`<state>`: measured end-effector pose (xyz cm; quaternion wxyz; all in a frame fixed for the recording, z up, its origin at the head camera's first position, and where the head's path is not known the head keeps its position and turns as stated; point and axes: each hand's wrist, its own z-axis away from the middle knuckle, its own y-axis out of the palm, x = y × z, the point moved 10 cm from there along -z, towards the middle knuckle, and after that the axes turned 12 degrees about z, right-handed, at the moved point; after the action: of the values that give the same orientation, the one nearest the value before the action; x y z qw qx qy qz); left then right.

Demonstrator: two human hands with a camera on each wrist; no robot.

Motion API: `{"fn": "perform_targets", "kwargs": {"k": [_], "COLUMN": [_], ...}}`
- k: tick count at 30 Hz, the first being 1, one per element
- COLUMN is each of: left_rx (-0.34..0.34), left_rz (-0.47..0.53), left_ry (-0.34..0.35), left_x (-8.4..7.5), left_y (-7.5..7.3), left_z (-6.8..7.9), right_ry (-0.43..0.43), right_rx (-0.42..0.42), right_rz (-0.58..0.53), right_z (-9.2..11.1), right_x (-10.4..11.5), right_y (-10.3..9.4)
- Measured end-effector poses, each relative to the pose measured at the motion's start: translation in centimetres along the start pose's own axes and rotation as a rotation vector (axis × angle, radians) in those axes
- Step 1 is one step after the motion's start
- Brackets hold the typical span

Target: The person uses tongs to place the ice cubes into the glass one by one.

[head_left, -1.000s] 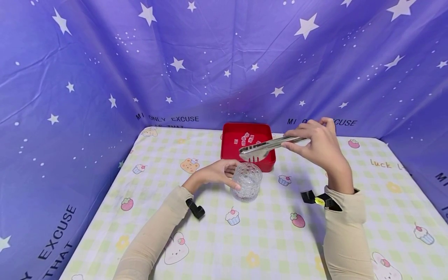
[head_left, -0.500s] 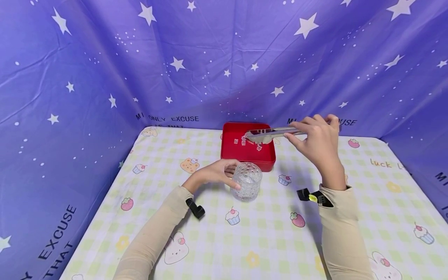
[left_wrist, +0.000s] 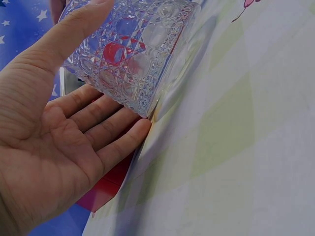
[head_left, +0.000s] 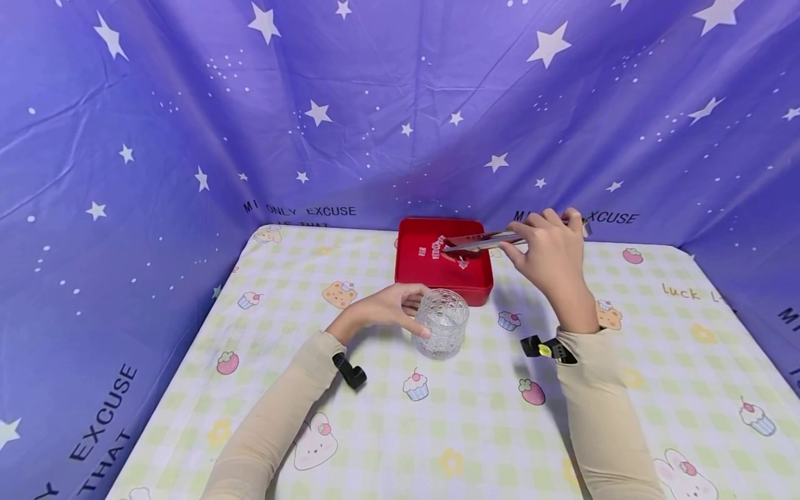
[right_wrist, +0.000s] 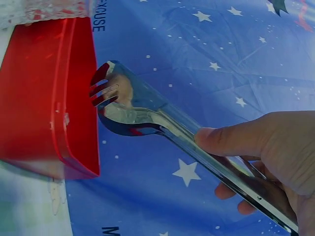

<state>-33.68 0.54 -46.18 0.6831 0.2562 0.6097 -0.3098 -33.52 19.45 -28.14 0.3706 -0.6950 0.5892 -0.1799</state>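
A clear textured glass (head_left: 445,337) stands on the table, and my left hand (head_left: 389,310) holds it from the left. In the left wrist view, the thumb lies against one side of the patterned glass (left_wrist: 133,46), with the fingers at its other side near the base. My right hand (head_left: 551,255) grips metal tongs (head_left: 487,241) by the handles. Their slotted heads reach down into a red box (head_left: 437,294), among small clear-and-white pieces (head_left: 422,251). Whether a piece sits between the heads cannot be seen. In the right wrist view, the thumb presses along the tongs (right_wrist: 197,152).
A checked cloth (head_left: 487,430) with cupcake and strawberry prints covers the table. Starry blue-purple curtains (head_left: 375,139) rise behind the table and at both sides. The red box is close behind the glass, near the back edge.
My right hand has moved the tongs from above the glass back into the red box, where the heads are lower and closer together. The left hand and the glass have stayed put.
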Motion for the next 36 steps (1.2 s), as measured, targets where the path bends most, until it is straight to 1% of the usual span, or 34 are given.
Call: {"fn": "perform_targets", "kwargs": {"k": [4,6,9,12,20,24,28,36], "left_rx": [-0.001,0.002,0.0,-0.004,-0.003,-0.005,-0.008,-0.009], "left_rz": [0.005,0.006,-0.001,-0.01,-0.013,-0.008,-0.002,-0.009], "left_ry": [0.0,-0.004,-0.013,-0.016,-0.011,-0.008,-0.007,-0.005], "left_x": [-0.1,0.0,0.2,0.2,0.0,0.1,0.1,0.1], "left_y": [0.0,0.1,0.1,0.1,0.1,0.0,-0.1,-0.1], "left_z": [0.0,0.0,-0.1,-0.1,0.1,0.1,0.1,0.0], "right_ry": [0.007,0.016,0.02,0.006,-0.08,-0.14,-0.2,-0.288], "right_rx": [-0.016,-0.012,0.014,0.044,0.106,0.134,0.147,0.169], "right_rz": [0.012,0.015,0.014,0.019,0.075,0.104,0.111,0.116], "right_z": [0.1,0.1,0.1,-0.1,-1.9,-3.0,-3.9,-4.7], "right_x": [0.0,-0.1,0.0,0.3,1.8,2.8,3.5,4.3], "right_y": [0.5,0.8,1.7,2.6,4.2,4.8,5.3,6.3]}}
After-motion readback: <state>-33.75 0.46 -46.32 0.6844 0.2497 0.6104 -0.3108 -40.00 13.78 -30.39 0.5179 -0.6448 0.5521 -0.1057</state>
